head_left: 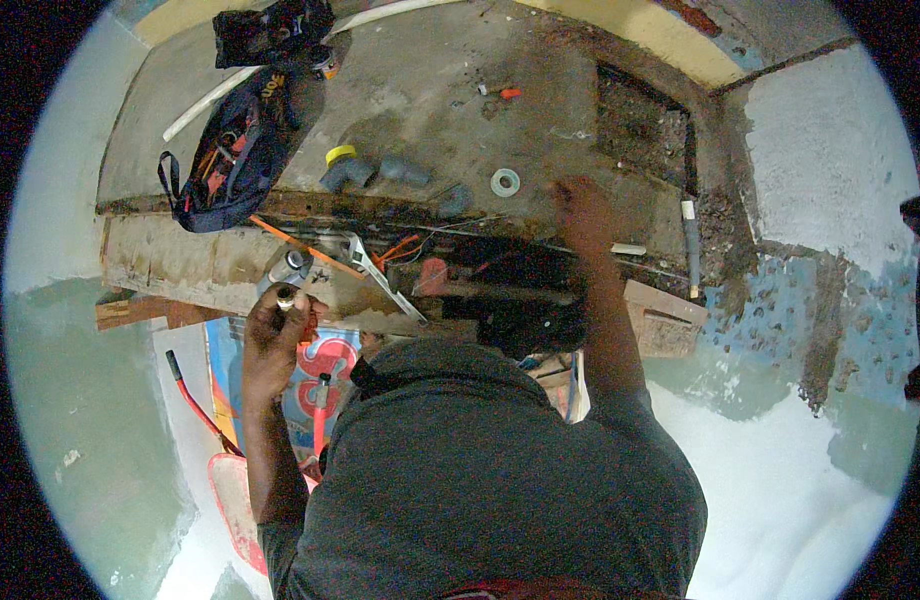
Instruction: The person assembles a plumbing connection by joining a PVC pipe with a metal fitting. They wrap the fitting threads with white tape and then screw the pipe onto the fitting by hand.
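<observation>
My left hand is closed around a short pipe fitting, whose pale round end points up between the fingers. Something red shows beside the fingertips; I cannot make out whether it belongs to the fitting. Just beyond stands a grey metallic cylinder. My right hand reaches far forward over the concrete slab, dim and blurred, its fingers unclear. A white tape roll lies left of it. Farther left are grey pipe elbows, one with a yellow end, and another grey pipe fitting.
An open dark tool bag sits at the far left beside a long white pipe. A hacksaw lies along the near edge. A small orange-red item rests farther back. At right, a grey pipe borders a rubble-filled trench.
</observation>
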A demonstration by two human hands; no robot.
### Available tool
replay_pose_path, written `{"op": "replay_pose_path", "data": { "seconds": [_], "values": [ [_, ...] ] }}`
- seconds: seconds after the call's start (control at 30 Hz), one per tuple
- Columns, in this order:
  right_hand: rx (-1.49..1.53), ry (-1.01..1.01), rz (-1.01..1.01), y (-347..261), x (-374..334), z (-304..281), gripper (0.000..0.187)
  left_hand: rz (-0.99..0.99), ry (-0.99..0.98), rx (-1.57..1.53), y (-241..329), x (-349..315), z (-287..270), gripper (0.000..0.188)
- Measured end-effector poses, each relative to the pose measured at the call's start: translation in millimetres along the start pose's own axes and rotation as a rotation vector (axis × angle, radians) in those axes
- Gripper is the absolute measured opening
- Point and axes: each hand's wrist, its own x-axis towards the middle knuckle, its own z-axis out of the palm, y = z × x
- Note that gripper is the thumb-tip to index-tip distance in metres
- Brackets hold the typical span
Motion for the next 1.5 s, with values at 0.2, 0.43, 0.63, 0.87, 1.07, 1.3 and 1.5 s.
{"op": "replay_pose_path", "data": {
  "seconds": [0.2,0.43,0.63,0.87,1.07,1.3,1.5],
  "values": [
    [-0.033,0.027,-0.286,-42.6,20.5,45.0,0.034,0.056,-0.071,0.073,4.2,2.0,14.3,0.027],
    [0.61,-0.081,-0.118,-65.0,28.9,44.7,0.04,0.043,-0.015,0.114,-3.1,-4.3,-4.9,0.027],
    [1.22,-0.437,-0.162,-181.1,-31.7,-27.9,0.049,0.237,-0.068,-0.064,3.7,1.4,-9.3,0.023],
    [1.668,-0.66,-0.322,-310.9,-82.1,-56.7,0.039,0.406,-0.002,-0.148,27.7,-21.0,-47.5,0.021],
    [1.302,-0.266,-0.64,-375.3,-102.4,-59.5,0.039,0.261,0.057,-0.215,32.5,-50.1,-100.7,0.02],
    [0.776,0.248,-1.058,-434.9,-115.0,-76.9,0.049,0.143,0.04,-0.303,21.4,-69.0,-150.1,0.02],
    [0.715,0.243,-1.176,-458.4,-127.1,-83.5,0.026,0.149,0.05,-0.46,12.3,-75.4,-165.4,0.02]
  ]
}}
